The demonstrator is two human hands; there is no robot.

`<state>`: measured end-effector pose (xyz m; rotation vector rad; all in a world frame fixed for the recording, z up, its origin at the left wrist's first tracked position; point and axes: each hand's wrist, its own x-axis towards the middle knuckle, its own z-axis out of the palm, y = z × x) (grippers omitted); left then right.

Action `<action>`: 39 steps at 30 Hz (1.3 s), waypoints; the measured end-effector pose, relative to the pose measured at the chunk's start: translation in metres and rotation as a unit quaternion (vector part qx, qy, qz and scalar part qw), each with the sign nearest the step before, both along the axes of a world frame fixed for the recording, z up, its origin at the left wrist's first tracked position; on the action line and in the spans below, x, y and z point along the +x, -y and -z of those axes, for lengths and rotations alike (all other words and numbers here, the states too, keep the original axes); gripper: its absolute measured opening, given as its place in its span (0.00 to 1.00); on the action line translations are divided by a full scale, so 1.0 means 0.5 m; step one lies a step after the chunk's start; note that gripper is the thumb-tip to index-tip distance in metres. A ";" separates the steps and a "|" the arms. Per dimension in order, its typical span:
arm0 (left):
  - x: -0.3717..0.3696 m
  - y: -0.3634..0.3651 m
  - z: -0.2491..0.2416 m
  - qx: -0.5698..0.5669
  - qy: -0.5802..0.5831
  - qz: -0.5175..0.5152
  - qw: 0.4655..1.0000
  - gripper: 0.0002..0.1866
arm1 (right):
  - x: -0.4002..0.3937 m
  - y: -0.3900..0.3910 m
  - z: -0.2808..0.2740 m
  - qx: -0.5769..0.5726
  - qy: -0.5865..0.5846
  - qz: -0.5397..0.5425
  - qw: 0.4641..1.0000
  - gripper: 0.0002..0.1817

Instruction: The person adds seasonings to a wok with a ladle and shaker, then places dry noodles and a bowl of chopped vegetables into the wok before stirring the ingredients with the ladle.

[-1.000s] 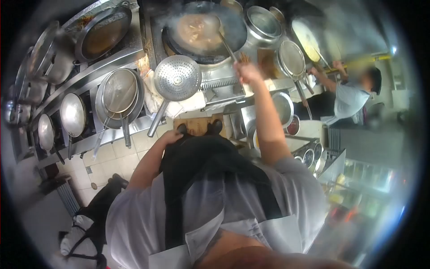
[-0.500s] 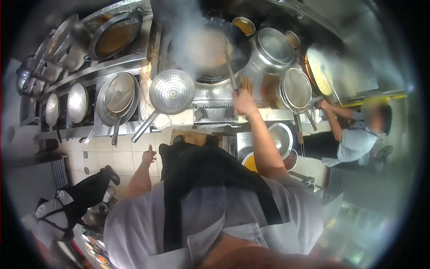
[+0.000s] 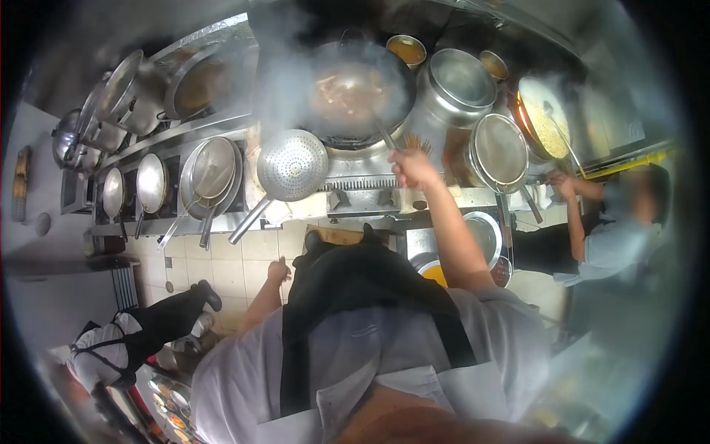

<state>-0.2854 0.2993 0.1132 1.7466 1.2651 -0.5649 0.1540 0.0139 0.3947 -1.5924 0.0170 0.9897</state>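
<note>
My right hand (image 3: 414,169) is closed around the handle of a ladle (image 3: 384,132) that reaches into the large dark wok (image 3: 403,78). Steam and brown liquid with pale pieces hide the ladle's bowl. A bundle of thin brown bristles (image 3: 418,142), perhaps a wok brush, stands just beyond this hand. Low at my side, over the tiled floor, hangs my left hand (image 3: 279,271); it holds nothing and its fingers are loosely apart. A perforated strainer (image 3: 293,166) rests on the stove edge left of the wok.
Pans and a sieve (image 3: 213,170) line the left burners. Right of the wok are a metal pot (image 3: 462,81) and a stacked sieve (image 3: 501,152). A co-worker (image 3: 617,229) handles a steaming wok (image 3: 543,118) at right. Another person (image 3: 140,333) is behind at left.
My right hand and the ladle have shifted, and the ladle's shaft now reaches less far across the wok. The wok's contents show more clearly. The whole view has moved slightly.
</note>
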 end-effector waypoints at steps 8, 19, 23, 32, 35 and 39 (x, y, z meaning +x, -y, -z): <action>-0.053 -0.110 0.096 0.143 0.065 0.560 0.813 0.16 | 0.086 0.018 0.056 -0.268 0.478 -0.071 0.834 0.19; 0.122 -0.066 0.015 -0.009 0.107 0.190 0.976 0.18 | 0.034 -0.006 0.070 0.263 -0.285 0.050 0.920 0.16; 0.132 -0.077 0.089 0.008 0.124 0.334 0.934 0.20 | -0.013 0.008 0.013 0.265 -0.279 0.054 0.921 0.16; 0.293 0.014 0.115 -0.010 0.148 0.469 0.871 0.30 | -0.099 -0.012 -0.107 -0.039 0.074 0.047 0.995 0.14; 0.355 0.096 0.076 -0.013 0.150 0.315 0.937 0.27 | -0.105 0.002 -0.097 -0.205 0.288 -0.009 0.935 0.16; 0.430 0.151 0.195 -0.182 0.052 0.168 0.968 0.37 | -0.113 0.049 -0.001 -0.255 0.638 0.000 0.727 0.16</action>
